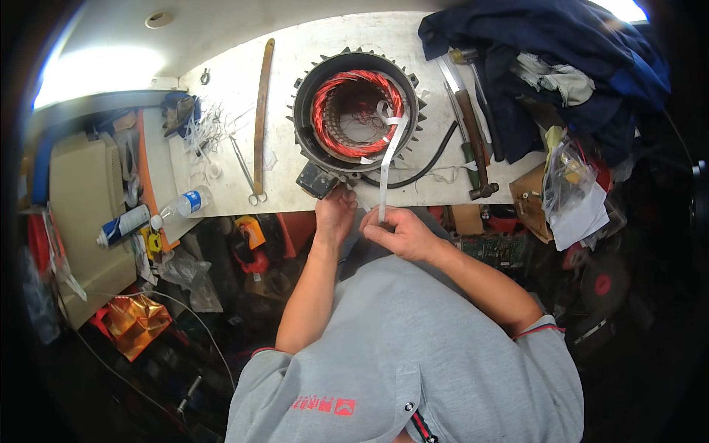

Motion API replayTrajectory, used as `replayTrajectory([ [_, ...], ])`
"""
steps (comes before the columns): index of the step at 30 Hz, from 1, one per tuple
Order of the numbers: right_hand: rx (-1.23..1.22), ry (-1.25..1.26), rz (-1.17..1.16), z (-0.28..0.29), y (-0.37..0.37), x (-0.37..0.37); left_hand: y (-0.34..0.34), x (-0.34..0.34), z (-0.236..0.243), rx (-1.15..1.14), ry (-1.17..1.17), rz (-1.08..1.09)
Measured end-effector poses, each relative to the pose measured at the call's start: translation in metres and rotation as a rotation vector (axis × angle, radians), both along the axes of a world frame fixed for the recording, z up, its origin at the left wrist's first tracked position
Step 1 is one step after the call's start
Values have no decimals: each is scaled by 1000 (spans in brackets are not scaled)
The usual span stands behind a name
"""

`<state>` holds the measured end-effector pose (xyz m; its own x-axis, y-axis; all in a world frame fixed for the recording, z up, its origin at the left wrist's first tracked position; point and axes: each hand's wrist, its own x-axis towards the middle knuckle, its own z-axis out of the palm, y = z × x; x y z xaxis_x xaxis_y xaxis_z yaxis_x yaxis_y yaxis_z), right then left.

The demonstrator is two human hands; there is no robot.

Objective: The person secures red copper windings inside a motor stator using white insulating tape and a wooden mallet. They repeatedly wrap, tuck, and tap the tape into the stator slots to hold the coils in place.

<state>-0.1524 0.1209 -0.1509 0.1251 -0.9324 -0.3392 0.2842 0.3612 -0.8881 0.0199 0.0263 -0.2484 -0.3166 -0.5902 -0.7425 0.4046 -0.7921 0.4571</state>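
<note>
A round black motor housing (pixel 301 118) with cooling fins stands on the white table in front of me. Inside it is a ring of red-wrapped windings (pixel 319 111). White binding tape (pixel 385 171) loops around the ring's right side and runs down over the housing rim toward me. My right hand (pixel 401 232) is closed on the tape's near end at the table edge. My left hand (pixel 337 214) is closed just below the dark terminal box (pixel 316 181) on the housing's near side; whatever its fingers hold is hidden.
Left of the housing lie a long wooden strip (pixel 263 111), scissors (pixel 244 171) and thread scraps (pixel 210 133). A black cable (pixel 436 159), a hammer (pixel 483 188) and dark cloth (pixel 561 44) are to the right. A plastic bottle (pixel 181 205) sits at the left edge.
</note>
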Motion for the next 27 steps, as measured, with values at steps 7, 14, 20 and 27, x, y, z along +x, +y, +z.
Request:
replayTrajectory([
  [7, 175, 52, 31, 2, 3, -5, 10, 11, 20, 48, 55, -267],
  [14, 122, 476, -2, -10, 18, -28, 23, 0, 21, 183, 310, -13],
  [20, 192, 657, 215, -4, 13, -40, 29, 4, 52, 232, 282, 13],
  [27, 272, 186, 287, 0, 12, -28, 15, 7, 14, 29, 79, -12],
])
